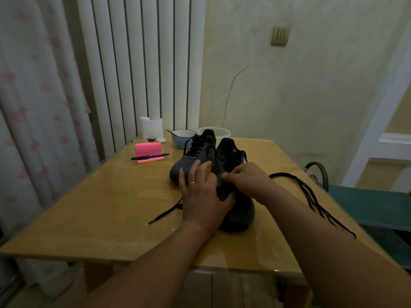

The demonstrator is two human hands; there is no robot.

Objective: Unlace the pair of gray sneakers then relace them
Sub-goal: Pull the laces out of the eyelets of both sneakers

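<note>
Two gray sneakers stand side by side on the wooden table [93, 210], toes toward me. The left sneaker [195, 155] is still laced with a black lace. The right sneaker [239, 210] sits nearer to me. My left hand [201, 194] holds its left side, thumb curled over the front of the upper. My right hand [246, 180] pinches something small at the shoe's eyelet area; what it pinches is hidden by the fingers. One black lace end [165, 213] trails out to the left. A loose black lace [311, 196] lies on the table to the right.
At the back of the table are a pink sticky-note block [148, 150] with a black pen [150, 156] across it, a blue bowl [183, 138] with a spoon, a clear container [219, 132] and a white paper roll [151, 127]. A green chair [367, 205] stands at the right.
</note>
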